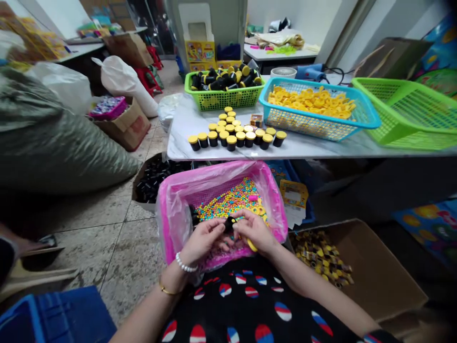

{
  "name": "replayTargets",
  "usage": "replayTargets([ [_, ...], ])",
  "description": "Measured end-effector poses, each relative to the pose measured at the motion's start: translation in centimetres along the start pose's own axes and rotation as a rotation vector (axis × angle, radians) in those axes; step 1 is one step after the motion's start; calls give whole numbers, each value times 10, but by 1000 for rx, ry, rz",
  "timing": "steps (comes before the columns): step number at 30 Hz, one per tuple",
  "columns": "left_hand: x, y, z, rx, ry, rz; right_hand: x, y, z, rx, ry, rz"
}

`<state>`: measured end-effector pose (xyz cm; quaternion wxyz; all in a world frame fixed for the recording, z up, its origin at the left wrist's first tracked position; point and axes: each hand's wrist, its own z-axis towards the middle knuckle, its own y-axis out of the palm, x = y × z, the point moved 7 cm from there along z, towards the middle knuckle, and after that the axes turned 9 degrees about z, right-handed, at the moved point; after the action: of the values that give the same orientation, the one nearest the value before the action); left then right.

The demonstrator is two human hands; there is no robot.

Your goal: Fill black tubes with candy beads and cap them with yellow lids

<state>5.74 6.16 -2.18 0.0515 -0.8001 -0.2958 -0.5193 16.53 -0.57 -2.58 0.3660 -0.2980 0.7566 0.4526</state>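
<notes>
My left hand (207, 238) is closed with thumb and fingers around a small black cup (229, 223), held tilted over the pink basket (164, 209). My right hand (257, 232) meets the cup's mouth with its fingertips, while a yellow lid (252, 245) shows beneath its curled fingers. Small yellow dots show at the cup's mouth; what they are is too small to tell. Lined with clear plastic, the basket holds many colored candy beads (228, 199), several yellow ring-shaped pieces (259, 210) and a pink scoop-like piece (253, 197).
On the table (314, 148) stand several yellow-lidded black cups (231, 143), a green basket (228, 101) of more cups, a blue basket (321, 125) of yellow pieces and another green basket (403, 109). A carton (378, 271) at right holds small items; a large sack (60, 143) lies left.
</notes>
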Motion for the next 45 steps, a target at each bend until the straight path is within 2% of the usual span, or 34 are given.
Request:
replayTargets([
  [4, 6, 7, -14, 43, 49, 137, 0, 4, -14, 8, -119, -187],
  [7, 32, -5, -30, 204, 218, 272, 7, 9, -17, -47, -145, -278],
  [9, 67, -34, -53, 461, 443, 289, 16, 20, -17, -165, -113, -425],
  [11, 106, -75, -89, 817, 742, 236, 23, 31, -19, -263, -87, -598],
  [13, 137, -114, -123, 1119, 1013, 149, 27, 34, -19, -288, -79, -697],
  [14, 148, -130, -130, 1152, 1107, 86, 29, 33, -18, -284, -75, -716],
  [16, 160, -154, -129, 1096, 1168, -68, 35, 27, -14, -268, -58, -722],
  [17, 162, -161, -124, 1031, 1146, -123, 39, 24, -11, -254, -47, -711],
  [19, 155, -160, -111, 911, 1060, -178, 44, 17, -6, -235, -33, -679],
  [22, 132, -136, -95, 782, 950, -180, 42, 17, -5, -233, -50, -644],
  [26, 107, -98, -86, 632, 869, -165, 30, 22, -12, -217, -31, -622],
  [30, 98, -69, -78, 496, 771, -131, 23, 23, -11, -204, 7, -512],
  [35, 88, -45, -66, 400, 687, -66, 28, 19, -6, -227, 68, -408],
  [39, 83, -39, -68, 405, 686, -70, 29, 14, -6, -200, 84, -380],
  [41, 89, -50, -73, 474, 743, -23, 28, 12, -6, -183, 82, -396],
  [43, 103, -77, -77, 623, 827, 45, 29, 11, -6, -176, 74, -417],
  [45, 118, -121, -77, 851, 870, 100, 29, 12, -6, -175, 59, -432],
])
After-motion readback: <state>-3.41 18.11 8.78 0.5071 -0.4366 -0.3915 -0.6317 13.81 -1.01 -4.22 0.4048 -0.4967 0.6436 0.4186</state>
